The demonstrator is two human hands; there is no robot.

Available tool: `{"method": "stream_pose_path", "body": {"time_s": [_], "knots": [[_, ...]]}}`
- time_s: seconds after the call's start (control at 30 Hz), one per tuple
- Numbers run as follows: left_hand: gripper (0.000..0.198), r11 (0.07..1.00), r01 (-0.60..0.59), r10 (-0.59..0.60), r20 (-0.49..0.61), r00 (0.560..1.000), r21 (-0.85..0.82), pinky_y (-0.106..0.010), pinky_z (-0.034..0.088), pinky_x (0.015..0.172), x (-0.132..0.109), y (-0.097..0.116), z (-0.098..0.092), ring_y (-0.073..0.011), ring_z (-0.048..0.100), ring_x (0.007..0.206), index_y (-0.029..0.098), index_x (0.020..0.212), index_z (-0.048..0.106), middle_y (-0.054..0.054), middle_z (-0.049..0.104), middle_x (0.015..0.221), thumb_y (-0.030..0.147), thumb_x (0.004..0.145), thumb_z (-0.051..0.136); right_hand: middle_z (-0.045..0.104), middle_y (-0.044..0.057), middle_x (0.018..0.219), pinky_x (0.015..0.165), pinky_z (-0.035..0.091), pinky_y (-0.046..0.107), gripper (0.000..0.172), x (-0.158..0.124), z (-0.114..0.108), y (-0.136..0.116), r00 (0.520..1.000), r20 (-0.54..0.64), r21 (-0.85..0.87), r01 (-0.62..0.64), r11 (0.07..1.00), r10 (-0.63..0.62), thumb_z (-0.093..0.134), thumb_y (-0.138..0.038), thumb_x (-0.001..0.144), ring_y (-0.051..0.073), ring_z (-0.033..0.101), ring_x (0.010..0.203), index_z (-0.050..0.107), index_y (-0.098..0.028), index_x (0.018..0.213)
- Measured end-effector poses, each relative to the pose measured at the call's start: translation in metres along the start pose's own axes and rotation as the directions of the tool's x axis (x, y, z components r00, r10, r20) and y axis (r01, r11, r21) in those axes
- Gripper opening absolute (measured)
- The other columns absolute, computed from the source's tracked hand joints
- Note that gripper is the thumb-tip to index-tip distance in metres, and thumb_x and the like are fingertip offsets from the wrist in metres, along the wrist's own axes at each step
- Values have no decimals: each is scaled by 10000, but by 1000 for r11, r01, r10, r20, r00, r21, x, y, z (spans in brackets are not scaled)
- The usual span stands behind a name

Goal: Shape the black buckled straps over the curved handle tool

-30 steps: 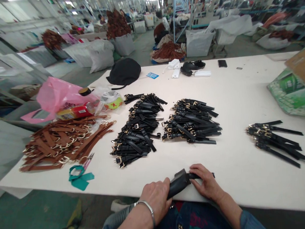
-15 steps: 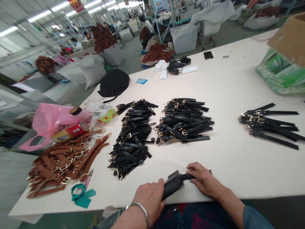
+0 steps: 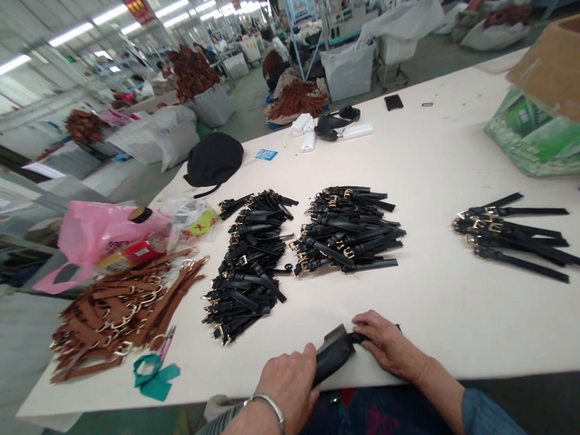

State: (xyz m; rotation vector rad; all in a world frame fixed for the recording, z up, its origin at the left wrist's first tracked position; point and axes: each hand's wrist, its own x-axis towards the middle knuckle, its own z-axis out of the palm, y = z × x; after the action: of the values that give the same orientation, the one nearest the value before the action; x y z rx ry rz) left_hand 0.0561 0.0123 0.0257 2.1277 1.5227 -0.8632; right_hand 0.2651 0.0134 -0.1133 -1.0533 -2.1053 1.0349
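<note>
At the table's front edge my left hand (image 3: 292,377), with a silver bangle at the wrist, is wrapped round a black handheld tool (image 3: 332,359) with a thick grip and a broad, flat-sided head. I cannot make out its exact kind. My right hand (image 3: 387,342) presses a short black strap (image 3: 359,337) on the tabletop, its fingers closed over it. One end of that strap meets the tool's head; most of it is hidden under the hand. Beyond lie two heaps of black buckle straps, a left heap (image 3: 253,257) and a middle heap (image 3: 347,231).
A smaller group of black buckle straps (image 3: 514,238) lies right. Brown straps with metal rings (image 3: 117,315), scissors with teal cloth (image 3: 155,376) and a pink bag (image 3: 100,230) are left. A black cap (image 3: 214,158), a phone (image 3: 393,102) and a green carton (image 3: 534,133) sit farther back.
The tool in my left hand has shifted slightly right, and its head is closer to my right hand. My right hand stays almost in place on the strap. The camera view has moved a little.
</note>
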Motion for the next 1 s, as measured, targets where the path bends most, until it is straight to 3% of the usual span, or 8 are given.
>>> {"method": "stream_pose_path", "body": {"time_s": [0.27,0.47,0.63,0.8,1.0], "knots": [[272,1000,7,-8,-17,1000,-12,-402,467,692,10,11,-2,-273,601,791,193,993,468,-77,627,851,269,734,432,455,114,1209,950,379,424,407,-1,6,9,999,-31,-26,12,1000,-13,437,-97,780,219,414,1108,459,-189,1176],[289,992,55,-64,-79,995,-112,-362,455,709,10,-9,19,-252,593,828,203,1024,446,-70,635,881,361,786,402,435,102,1251,970,369,419,360,-2,7,9,1000,-14,-61,8,998,-9,448,-113,780,224,397,1137,499,-190,1128],[306,998,39,-42,-70,997,-54,-395,457,699,0,-18,19,-268,592,819,202,1059,434,-71,631,886,330,784,397,445,106,1238,959,380,408,332,-3,7,7,1000,-12,-72,5,997,-6,461,-118,779,218,407,1123,511,-175,1103],[343,1000,13,-13,-15,1000,-20,-424,463,694,-4,-5,12,-283,595,804,195,1082,433,-80,628,885,286,751,425,470,100,1197,947,386,389,340,-2,5,8,1000,-3,-41,7,999,-7,467,-110,777,203,423,1093,506,-179,1108],[274,999,3,-6,-64,998,-42,-378,461,684,12,5,6,-261,602,787,199,1000,463,-71,631,848,298,746,432,490,103,1164,928,395,409,394,0,3,8,1000,-17,-10,14,1000,-15,447,-113,787,211,439,1071,474,-199,1170]]}}
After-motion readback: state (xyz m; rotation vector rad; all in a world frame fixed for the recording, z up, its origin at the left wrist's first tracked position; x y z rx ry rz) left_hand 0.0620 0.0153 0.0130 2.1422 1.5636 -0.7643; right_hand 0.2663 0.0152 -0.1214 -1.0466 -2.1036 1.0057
